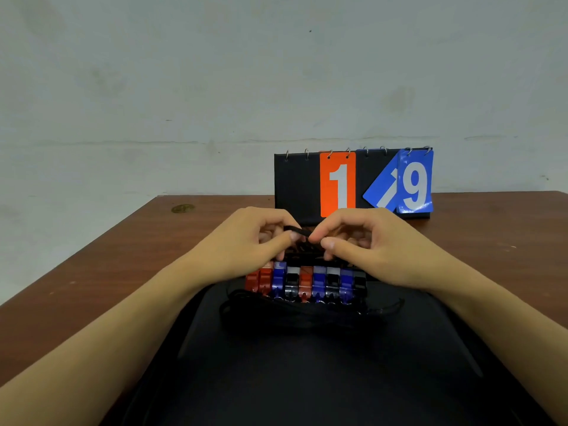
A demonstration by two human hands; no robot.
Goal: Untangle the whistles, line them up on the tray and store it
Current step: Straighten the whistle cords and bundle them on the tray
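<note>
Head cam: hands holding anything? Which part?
Both the left hand and the right hand pinch a black lanyard cord between thumb and fingers, above the whistle row.

Both bare forearms reach forward and converge, the left hand [249, 241] and right hand [362, 241] nearly touching, fingers curled and thumb pressed toward forefinger, apparently pinching.

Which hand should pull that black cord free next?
Right hand, probably: its thumb and forefinger pinch the black cord at the loose end, while the left hand steadies it above the whistles.
</note>
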